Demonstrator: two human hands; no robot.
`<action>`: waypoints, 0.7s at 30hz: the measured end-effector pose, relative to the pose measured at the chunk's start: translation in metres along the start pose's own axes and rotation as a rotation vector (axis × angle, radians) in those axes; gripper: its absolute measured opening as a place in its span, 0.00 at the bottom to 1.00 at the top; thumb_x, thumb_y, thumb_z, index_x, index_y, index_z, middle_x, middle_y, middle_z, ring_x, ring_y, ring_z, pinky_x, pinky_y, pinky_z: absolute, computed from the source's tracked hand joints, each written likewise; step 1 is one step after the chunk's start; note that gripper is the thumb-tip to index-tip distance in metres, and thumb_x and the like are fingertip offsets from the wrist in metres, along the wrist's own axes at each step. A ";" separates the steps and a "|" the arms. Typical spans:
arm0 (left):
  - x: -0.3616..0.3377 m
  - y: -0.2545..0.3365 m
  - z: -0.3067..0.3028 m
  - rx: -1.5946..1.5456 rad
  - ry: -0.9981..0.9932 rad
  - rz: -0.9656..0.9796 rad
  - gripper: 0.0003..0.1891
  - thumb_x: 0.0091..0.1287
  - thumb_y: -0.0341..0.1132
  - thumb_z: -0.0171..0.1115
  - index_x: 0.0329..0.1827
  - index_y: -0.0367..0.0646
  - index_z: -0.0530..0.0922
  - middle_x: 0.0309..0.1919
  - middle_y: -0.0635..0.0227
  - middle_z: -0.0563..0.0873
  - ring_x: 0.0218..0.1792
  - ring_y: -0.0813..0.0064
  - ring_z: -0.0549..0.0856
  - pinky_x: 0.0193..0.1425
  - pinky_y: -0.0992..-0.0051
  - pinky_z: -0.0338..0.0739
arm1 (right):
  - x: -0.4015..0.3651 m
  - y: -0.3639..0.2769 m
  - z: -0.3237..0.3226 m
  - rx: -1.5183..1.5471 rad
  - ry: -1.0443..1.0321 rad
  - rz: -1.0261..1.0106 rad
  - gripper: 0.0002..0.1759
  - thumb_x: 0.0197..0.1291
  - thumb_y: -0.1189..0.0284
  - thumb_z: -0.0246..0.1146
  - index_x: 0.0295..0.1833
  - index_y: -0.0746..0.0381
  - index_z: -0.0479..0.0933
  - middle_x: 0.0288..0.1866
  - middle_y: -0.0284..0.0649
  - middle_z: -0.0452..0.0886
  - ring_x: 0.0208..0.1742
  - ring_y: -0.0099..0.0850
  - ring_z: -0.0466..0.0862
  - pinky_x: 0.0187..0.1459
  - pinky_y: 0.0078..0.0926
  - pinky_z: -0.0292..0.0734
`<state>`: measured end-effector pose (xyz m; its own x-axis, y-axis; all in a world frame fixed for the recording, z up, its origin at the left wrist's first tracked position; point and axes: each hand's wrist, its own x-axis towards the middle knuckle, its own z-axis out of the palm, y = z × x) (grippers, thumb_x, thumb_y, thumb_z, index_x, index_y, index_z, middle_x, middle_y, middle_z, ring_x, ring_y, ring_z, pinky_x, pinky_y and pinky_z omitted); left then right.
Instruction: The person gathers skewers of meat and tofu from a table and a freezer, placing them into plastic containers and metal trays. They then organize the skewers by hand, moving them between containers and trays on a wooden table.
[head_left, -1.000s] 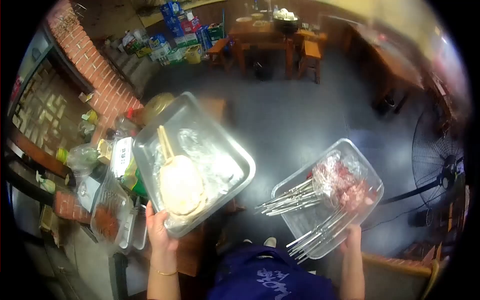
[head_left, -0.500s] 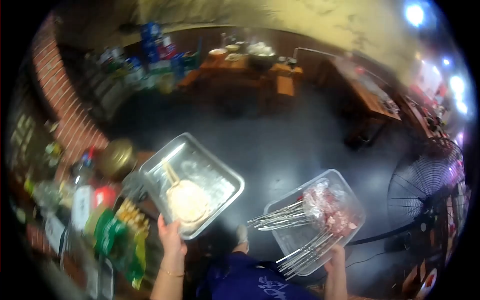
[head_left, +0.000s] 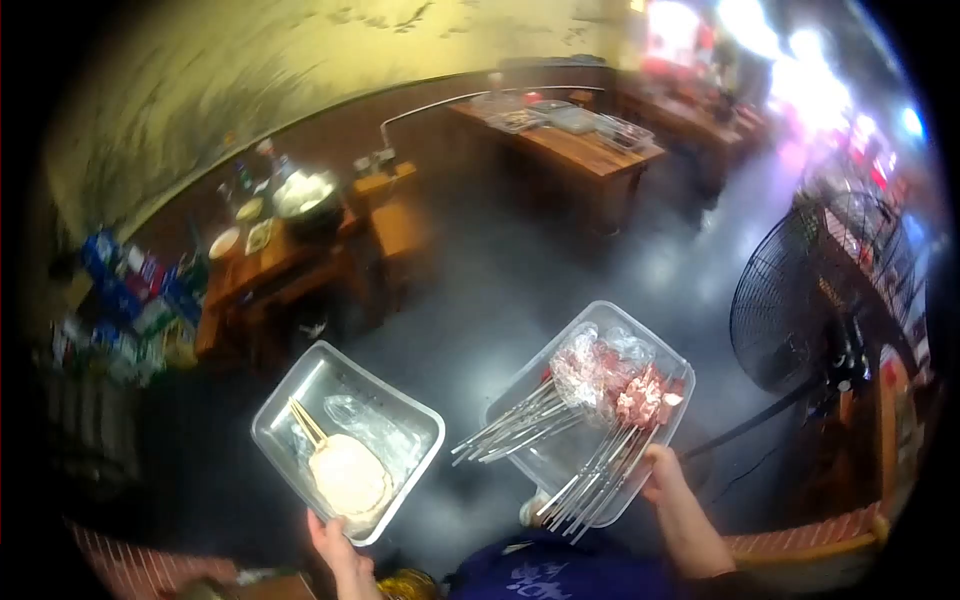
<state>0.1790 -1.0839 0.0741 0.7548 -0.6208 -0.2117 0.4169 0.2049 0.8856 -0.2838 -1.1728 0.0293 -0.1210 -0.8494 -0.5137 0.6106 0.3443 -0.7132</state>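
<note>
Trays filled both hands, one apiece, carried above a dark floor. The left hand was closed on the near corner of a metal tray, thumb on the rim and fingers hidden beneath, so we could not tell how far they reached under it. That tray stretched up and away from the hand. In it lay a pale disc just beyond the thumb, its wooden sticks pointing up-left, away from the hand, with crumpled wrap beside it on the right.

The right hand gripped the near right edge of a clear tray, thumb hooked over the rim and the rest of the hand underneath. Meat skewers lay in it with the meat just above that hand. Their long axis ran leftward, and the bare metal ends stuck out over the far rim toward the left hand's tray. The two trays were near each other but apart; the skewer tips fell short of the metal tray.

A standing fan stood well to the right of the right hand, and a tabletop with bowls lay far beyond the left.
</note>
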 end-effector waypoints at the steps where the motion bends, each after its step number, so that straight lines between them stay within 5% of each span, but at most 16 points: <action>1: 0.015 -0.003 0.014 -0.031 -0.051 -0.002 0.33 0.52 0.20 0.48 0.67 0.35 0.64 0.56 0.54 0.77 0.53 0.60 0.81 0.54 0.66 0.80 | 0.010 -0.004 0.007 -0.007 0.011 -0.010 0.15 0.48 0.78 0.54 0.42 0.74 0.77 0.33 0.47 0.82 0.32 0.39 0.84 0.32 0.37 0.82; 7: 0.086 -0.015 0.132 0.074 -0.103 0.051 0.31 0.53 0.22 0.47 0.65 0.33 0.66 0.55 0.53 0.79 0.51 0.60 0.83 0.54 0.66 0.81 | 0.155 -0.052 0.061 -0.049 0.087 -0.099 0.16 0.47 0.79 0.55 0.43 0.74 0.76 0.31 0.46 0.80 0.28 0.38 0.83 0.27 0.33 0.81; 9: 0.094 -0.008 0.166 0.319 0.117 -0.012 0.27 0.62 0.30 0.56 0.66 0.34 0.67 0.53 0.53 0.77 0.45 0.61 0.80 0.46 0.64 0.76 | 0.195 -0.076 0.064 -0.159 0.093 -0.063 0.17 0.47 0.79 0.56 0.44 0.74 0.76 0.32 0.46 0.81 0.29 0.38 0.83 0.28 0.34 0.81; 16: 0.168 -0.021 0.238 0.434 0.189 0.020 0.32 0.59 0.28 0.55 0.70 0.36 0.62 0.56 0.52 0.76 0.47 0.61 0.80 0.46 0.64 0.77 | 0.304 -0.158 0.152 -0.126 0.020 -0.103 0.15 0.49 0.78 0.54 0.44 0.71 0.75 0.33 0.46 0.81 0.26 0.38 0.83 0.24 0.37 0.81; 21: 0.276 -0.053 0.352 0.372 0.096 0.017 0.28 0.59 0.25 0.53 0.66 0.33 0.67 0.52 0.50 0.78 0.44 0.62 0.81 0.44 0.68 0.79 | 0.431 -0.197 0.203 0.041 0.028 -0.189 0.16 0.50 0.79 0.53 0.45 0.72 0.76 0.34 0.45 0.81 0.28 0.38 0.84 0.26 0.38 0.83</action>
<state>0.1871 -1.5320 0.1142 0.8111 -0.5427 -0.2180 0.2053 -0.0850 0.9750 -0.2974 -1.6885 0.0454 -0.2584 -0.8856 -0.3860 0.6060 0.1626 -0.7786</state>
